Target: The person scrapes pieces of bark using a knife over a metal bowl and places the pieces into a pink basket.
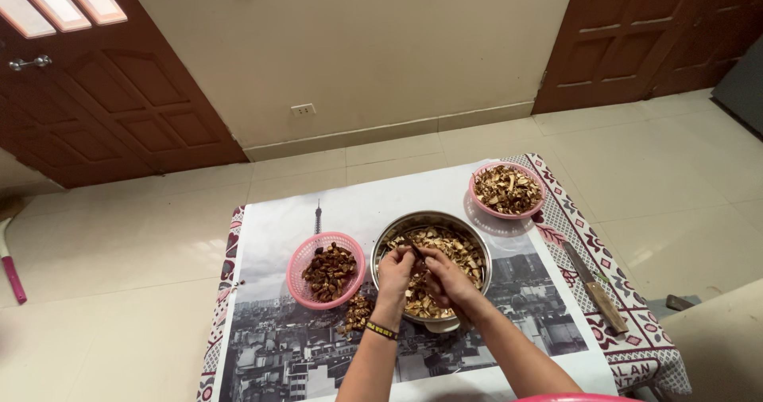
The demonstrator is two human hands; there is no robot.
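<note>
My left hand (395,273) and my right hand (447,277) meet over a round metal bowl (479,246) full of tan dried pieces. Both pinch one small dark piece (413,250) between their fingertips above the bowl. A dark band sits on my left wrist. Just left of the bowl stands a pink plastic basket (300,272) holding dark brown pieces, with a small heap of the same pieces (357,314) on the table in front of it.
A second pink basket (478,204) of tan pieces stands at the table's far right. A knife with a wooden handle (595,287) lies near the right edge. The table carries a city-photo cloth (286,346); tiled floor and brown doors lie beyond.
</note>
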